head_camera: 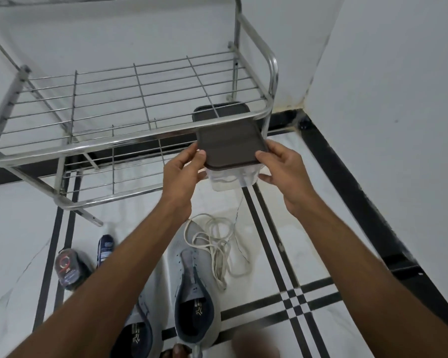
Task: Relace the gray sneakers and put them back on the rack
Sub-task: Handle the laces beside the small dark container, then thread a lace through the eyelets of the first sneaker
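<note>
Sneakers (pixel 192 288) unlaced on floor, both hands' grip on lidded container (pixel 230 148)

Shiny chrome metal rack (pixel 130 148), matt brown plastic lid (pixel 230 144) on clear plastic box (pixel 233 178), glossy tiled floor (pixel 321 254)

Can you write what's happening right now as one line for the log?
hands: left hand and right hand hold lidded box | box: by rack | sneakers: floor, unlaced | laces: loose
</note>
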A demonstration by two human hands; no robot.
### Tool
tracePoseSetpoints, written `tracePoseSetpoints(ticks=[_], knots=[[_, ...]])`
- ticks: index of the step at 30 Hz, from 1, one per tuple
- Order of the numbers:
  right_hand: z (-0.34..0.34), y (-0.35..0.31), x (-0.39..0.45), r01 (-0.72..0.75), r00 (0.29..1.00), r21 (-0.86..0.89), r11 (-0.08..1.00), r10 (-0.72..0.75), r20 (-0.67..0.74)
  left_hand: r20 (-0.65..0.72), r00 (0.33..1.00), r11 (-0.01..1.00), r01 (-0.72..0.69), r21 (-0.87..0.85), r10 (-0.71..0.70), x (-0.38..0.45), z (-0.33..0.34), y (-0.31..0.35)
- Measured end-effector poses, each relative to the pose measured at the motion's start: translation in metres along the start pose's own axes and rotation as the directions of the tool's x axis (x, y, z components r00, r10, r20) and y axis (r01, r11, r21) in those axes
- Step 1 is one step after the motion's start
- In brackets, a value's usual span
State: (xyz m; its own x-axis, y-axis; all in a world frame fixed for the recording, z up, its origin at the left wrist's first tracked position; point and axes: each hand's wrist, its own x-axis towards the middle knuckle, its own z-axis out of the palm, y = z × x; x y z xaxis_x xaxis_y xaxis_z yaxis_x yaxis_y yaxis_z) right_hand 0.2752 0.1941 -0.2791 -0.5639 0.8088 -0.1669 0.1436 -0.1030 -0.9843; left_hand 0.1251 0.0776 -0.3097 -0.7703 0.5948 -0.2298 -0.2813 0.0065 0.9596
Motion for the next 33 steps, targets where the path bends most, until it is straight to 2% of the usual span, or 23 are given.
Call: tracePoseSetpoints(ticks=[6, 16, 19, 20, 21, 23, 25, 28, 29, 31, 33], knots=[[0.017, 0.007, 0.042, 0.035, 0.998, 0.127, 0.991, -0.029, -0.052, -0.032, 0.999, 0.995, 0.011, -0.102, -0.014, 0.034, 0.009, -0.001], [0.025, 0.009, 0.056, 0.105, 0.993, 0.171, 0.98, -0.095, -0.069, -0.068, 0.997, 0.997, -0.033, -0.063, 0.028, 0.055, 0.01, 0.0], [0.019, 0.036, 0.038, 0.132, 0.956, 0.034, 0.991, -0.118, -0.268, -0.141, 0.99, 1.0, -0.019, -0.006, 0.018, 0.029, -0.002, -0.013], [0.017, 0.052, 0.026, 0.122, 0.948, -0.036, 0.992, -0.128, -0.291, -0.133, 0.99, 0.997, -0.034, 0.074, 0.044, 0.014, -0.009, -0.022], [0.016, 0.07, 0.013, 0.098, 0.959, -0.096, 0.991, -0.12, -0.255, -0.096, 0.993, 0.98, -0.054, 0.19, 0.074, -0.003, -0.019, -0.033], [0.015, 0.113, -0.015, 0.03, 0.995, -0.223, 0.974, -0.049, -0.082, 0.008, 0.997, 0.904, -0.069, 0.423, 0.072, -0.034, -0.041, -0.064], [0.018, 0.153, -0.039, -0.017, 0.996, -0.372, 0.928, 0.048, 0.074, 0.057, 0.998, 0.802, -0.053, 0.595, 0.024, -0.062, -0.063, -0.095], [0.025, 0.196, -0.065, -0.062, 0.937, -0.55, 0.833, 0.238, 0.255, 0.113, 0.993, 0.573, -0.101, 0.813, 0.016, -0.093, -0.091, -0.135], [0.028, 0.204, -0.071, -0.068, 0.903, -0.591, 0.803, 0.302, 0.306, 0.099, 0.995, 0.521, -0.068, 0.851, -0.032, -0.102, -0.097, -0.144], [0.035, 0.216, -0.078, -0.092, 0.852, -0.615, 0.783, 0.381, 0.358, 0.078, 0.985, 0.442, -0.003, 0.897, -0.151, -0.119, -0.107, -0.16], [0.042, 0.225, -0.079, -0.097, 0.869, -0.61, 0.787, 0.366, 0.334, 0.104, 0.953, 0.401, 0.02, 0.916, -0.285, -0.129, -0.109, -0.169]])
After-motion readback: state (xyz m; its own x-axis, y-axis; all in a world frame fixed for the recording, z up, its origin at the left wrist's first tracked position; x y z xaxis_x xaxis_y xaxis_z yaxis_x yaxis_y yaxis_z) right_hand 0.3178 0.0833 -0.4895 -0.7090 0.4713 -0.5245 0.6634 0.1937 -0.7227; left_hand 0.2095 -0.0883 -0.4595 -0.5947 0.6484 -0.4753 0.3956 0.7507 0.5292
